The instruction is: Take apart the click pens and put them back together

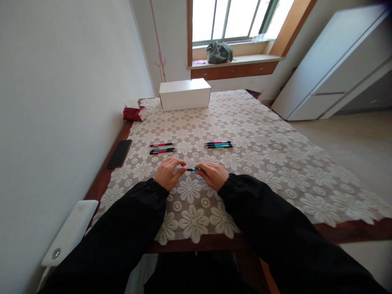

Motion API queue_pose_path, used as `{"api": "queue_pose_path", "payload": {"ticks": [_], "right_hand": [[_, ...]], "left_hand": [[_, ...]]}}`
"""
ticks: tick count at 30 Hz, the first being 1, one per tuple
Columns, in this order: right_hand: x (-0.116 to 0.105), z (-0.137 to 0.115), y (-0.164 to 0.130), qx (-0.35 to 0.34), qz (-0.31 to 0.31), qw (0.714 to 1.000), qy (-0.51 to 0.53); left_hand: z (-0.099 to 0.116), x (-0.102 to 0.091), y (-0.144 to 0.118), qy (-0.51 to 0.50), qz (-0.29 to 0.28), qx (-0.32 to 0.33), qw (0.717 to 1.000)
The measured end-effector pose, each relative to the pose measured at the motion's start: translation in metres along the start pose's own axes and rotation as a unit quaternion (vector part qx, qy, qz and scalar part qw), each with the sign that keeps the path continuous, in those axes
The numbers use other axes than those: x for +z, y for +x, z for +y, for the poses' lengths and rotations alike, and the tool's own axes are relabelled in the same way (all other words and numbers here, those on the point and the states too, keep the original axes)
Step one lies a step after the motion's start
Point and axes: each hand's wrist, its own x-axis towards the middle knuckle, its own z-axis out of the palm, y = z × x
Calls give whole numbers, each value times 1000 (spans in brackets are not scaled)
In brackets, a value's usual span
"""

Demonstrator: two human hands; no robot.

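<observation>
Between my two hands is a slim black and turquoise pen [192, 169], held level just above the tablecloth. My right hand [214, 174] is closed around its right end. My left hand [170, 172] pinches the left end with thumb and forefinger. Beyond my left hand lie a red and black pen [161, 145] and a small group of black, turquoise and red pens [162, 150]. Farther right, beyond my right hand, another group of pens [219, 144] lies side by side in the same colours.
A flowered lace tablecloth [190, 220] covers the dark wooden table. A black phone [119, 153] lies at the left edge, with a red packet [134, 114] behind it. A white box [185, 95] stands at the far end. A white device [70, 232] sits beside my left forearm.
</observation>
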Motion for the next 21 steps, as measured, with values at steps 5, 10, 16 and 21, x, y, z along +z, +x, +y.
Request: {"api": "queue_pose_path", "payload": {"ticks": [5, 10, 16, 21], "right_hand": [[-1, 0, 1, -5, -3, 1000, -12], [-5, -6, 1, 50, -48, 996, -56], [-8, -11, 1, 71, -78, 992, -69], [-5, -8, 1, 68, -57, 994, -58]], "left_hand": [[-2, 0, 1, 18, -56, 17, 998], [-3, 2, 1, 30, -37, 27, 998], [-3, 1, 0, 48, -11, 36, 998], [-2, 1, 0, 54, -14, 27, 998]]}}
